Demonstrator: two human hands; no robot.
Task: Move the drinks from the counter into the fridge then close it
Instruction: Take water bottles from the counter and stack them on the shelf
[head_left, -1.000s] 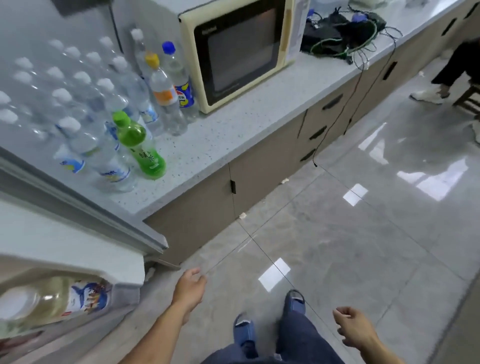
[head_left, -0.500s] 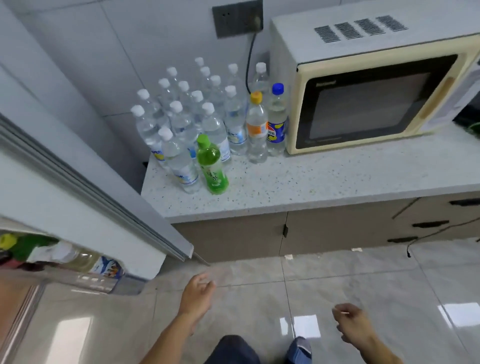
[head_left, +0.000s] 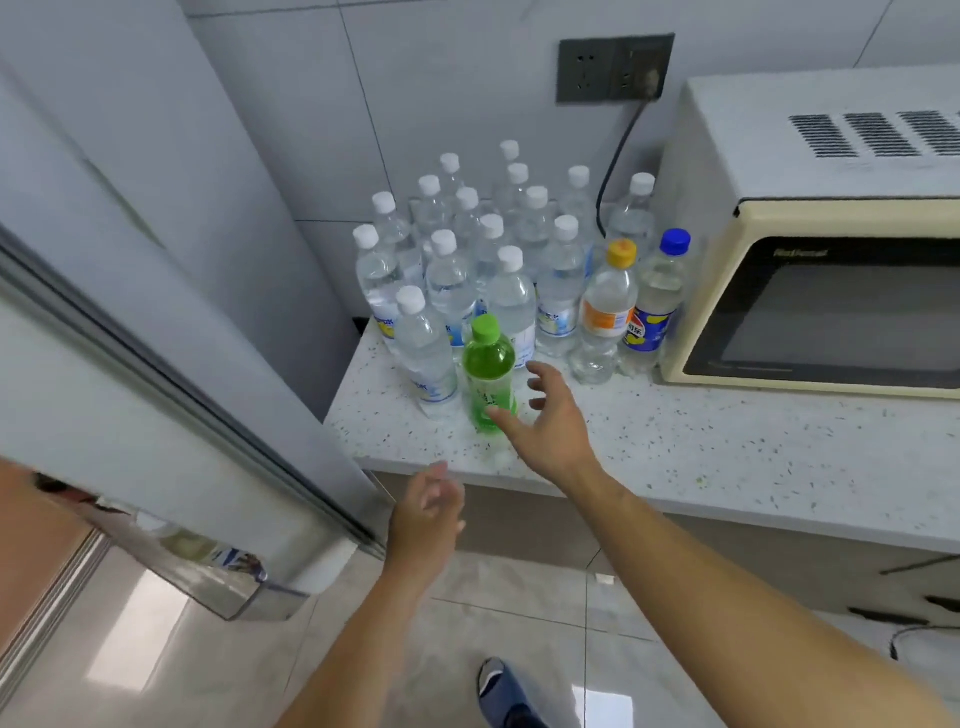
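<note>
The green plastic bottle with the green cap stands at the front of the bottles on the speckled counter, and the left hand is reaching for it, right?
Not quite: the right hand, fingers spread, reaches for the green plastic bottle, as the head view shows. The left hand hangs lower, before the speckled counter edge. The bottle does stand at the front.

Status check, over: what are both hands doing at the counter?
Right hand open, spread beside green bottle, no grip yet. Left hand open, empty. Fridge door open. Nothing blocking.
</note>
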